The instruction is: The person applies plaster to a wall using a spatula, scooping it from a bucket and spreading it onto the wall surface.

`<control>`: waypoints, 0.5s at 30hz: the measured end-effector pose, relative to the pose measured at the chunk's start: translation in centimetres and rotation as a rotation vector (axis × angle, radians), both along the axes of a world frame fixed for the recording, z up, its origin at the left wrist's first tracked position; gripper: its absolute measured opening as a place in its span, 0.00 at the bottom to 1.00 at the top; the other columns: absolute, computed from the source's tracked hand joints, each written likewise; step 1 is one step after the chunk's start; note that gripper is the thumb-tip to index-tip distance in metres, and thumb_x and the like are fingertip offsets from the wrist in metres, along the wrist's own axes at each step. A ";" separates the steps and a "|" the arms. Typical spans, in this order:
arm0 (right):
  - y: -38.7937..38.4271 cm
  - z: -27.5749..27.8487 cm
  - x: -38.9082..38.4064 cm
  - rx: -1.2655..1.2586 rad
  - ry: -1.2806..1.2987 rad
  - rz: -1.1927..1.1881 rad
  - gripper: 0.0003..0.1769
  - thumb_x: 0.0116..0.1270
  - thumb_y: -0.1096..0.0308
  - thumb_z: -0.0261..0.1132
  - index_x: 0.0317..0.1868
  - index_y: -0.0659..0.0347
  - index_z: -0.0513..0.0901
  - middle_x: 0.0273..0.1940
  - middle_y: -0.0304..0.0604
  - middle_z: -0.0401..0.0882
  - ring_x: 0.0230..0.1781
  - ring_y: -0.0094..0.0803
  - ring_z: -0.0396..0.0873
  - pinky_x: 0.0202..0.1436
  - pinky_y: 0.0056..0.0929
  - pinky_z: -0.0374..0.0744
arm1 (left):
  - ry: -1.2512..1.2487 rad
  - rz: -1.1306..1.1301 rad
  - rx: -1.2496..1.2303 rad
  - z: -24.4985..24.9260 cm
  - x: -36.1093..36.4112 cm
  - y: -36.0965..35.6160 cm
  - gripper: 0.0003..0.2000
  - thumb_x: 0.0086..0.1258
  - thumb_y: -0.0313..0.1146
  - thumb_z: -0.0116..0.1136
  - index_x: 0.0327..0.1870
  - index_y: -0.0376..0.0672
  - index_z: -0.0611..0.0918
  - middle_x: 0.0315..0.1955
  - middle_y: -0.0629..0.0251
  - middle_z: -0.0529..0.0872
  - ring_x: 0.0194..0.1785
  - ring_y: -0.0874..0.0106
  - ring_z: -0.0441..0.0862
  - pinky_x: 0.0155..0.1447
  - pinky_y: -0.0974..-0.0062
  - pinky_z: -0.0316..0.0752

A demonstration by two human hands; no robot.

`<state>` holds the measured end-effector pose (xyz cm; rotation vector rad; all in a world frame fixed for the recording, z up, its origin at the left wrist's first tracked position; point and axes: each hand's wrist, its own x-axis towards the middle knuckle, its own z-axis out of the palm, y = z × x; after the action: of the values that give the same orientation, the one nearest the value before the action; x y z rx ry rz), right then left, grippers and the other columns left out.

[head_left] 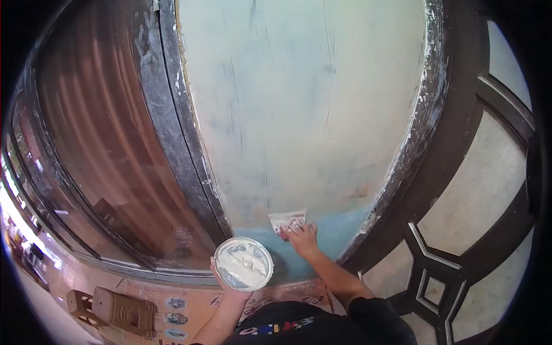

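My left hand [231, 294] supports a round tub [269, 252] from below and the side, its fingers partly hidden behind it. White putty [244, 269] fills the tub, its surface smeared and uneven. To the right of the tub, my right hand [305, 238] is closed around a wide putty knife [287, 219] with a white-smeared, reddish-speckled face. Its broad edge points up and appears to lie against the wall panel [310, 126]. This panel is pale and patchy, with thin dark vertical streaks. Low down, around my right hand, the surface turns blue.
Dark, paint-flecked frames [167, 103] border the panel on both sides. Left stands a glass pane [109, 132] with brown curtain folds. A dark-framed door [460, 190] is at right. Brown plastic stools [123, 310] stand on the floor beside an orange printed mat [198, 307].
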<state>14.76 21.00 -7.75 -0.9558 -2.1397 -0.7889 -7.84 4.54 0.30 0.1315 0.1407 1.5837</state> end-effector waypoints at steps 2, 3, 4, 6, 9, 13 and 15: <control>-0.4 -1.0 0.2 -0.121 0.029 -0.019 0.20 0.47 0.62 0.75 0.44 0.41 0.85 0.45 0.32 0.77 0.52 0.35 0.71 0.58 0.56 0.64 | 0.013 0.019 0.002 -0.1 0.3 0.1 0.39 0.64 0.70 0.42 0.67 0.49 0.72 0.64 0.58 0.75 0.64 0.54 0.73 0.67 0.48 0.68; -0.8 -1.1 0.1 -0.148 0.035 -0.030 0.21 0.47 0.61 0.75 0.45 0.40 0.85 0.43 0.33 0.76 0.51 0.36 0.72 0.59 0.57 0.63 | 0.000 0.014 -0.013 -0.3 0.3 -0.2 0.38 0.64 0.70 0.42 0.66 0.49 0.72 0.63 0.58 0.75 0.64 0.54 0.73 0.67 0.48 0.68; -1.2 -1.1 0.2 -0.147 0.037 -0.030 0.21 0.47 0.61 0.75 0.45 0.40 0.85 0.43 0.33 0.76 0.51 0.36 0.72 0.59 0.57 0.63 | -0.011 0.008 -0.027 -0.4 0.3 -0.5 0.38 0.64 0.70 0.42 0.66 0.49 0.73 0.63 0.58 0.75 0.64 0.54 0.73 0.67 0.48 0.68; -2.0 -0.3 0.4 -0.259 0.041 -0.027 0.21 0.47 0.61 0.75 0.45 0.40 0.85 0.44 0.34 0.77 0.51 0.37 0.72 0.58 0.57 0.63 | -0.050 -0.008 0.002 -0.8 0.4 -0.6 0.37 0.64 0.69 0.42 0.65 0.49 0.74 0.62 0.58 0.76 0.63 0.53 0.74 0.66 0.48 0.69; -2.4 1.6 0.7 -0.238 0.055 0.013 0.22 0.47 0.62 0.74 0.47 0.42 0.86 0.44 0.37 0.77 0.50 0.39 0.72 0.57 0.55 0.64 | -0.065 0.014 0.016 -1.6 0.8 -0.1 0.38 0.63 0.69 0.45 0.66 0.50 0.73 0.64 0.58 0.75 0.65 0.53 0.72 0.67 0.45 0.67; -2.3 7.0 1.5 -0.216 0.208 0.279 0.20 0.48 0.68 0.68 0.45 0.48 0.87 0.37 0.42 0.77 0.43 0.45 0.75 0.51 0.49 0.71 | -0.060 -0.004 -0.009 -0.4 1.6 -1.0 0.37 0.63 0.69 0.45 0.65 0.51 0.74 0.62 0.59 0.76 0.64 0.53 0.73 0.67 0.45 0.67; -2.4 13.8 2.2 -0.113 0.142 0.253 0.20 0.46 0.71 0.63 0.43 0.52 0.87 0.34 0.46 0.78 0.37 0.48 0.75 0.45 0.46 0.73 | -0.058 -0.002 0.012 -0.4 1.7 -1.0 0.37 0.63 0.69 0.44 0.65 0.51 0.74 0.62 0.60 0.76 0.64 0.53 0.72 0.67 0.45 0.67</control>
<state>16.97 18.56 6.00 -0.7530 -2.1436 -0.4671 -6.10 3.53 -0.09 0.0945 0.0855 1.5850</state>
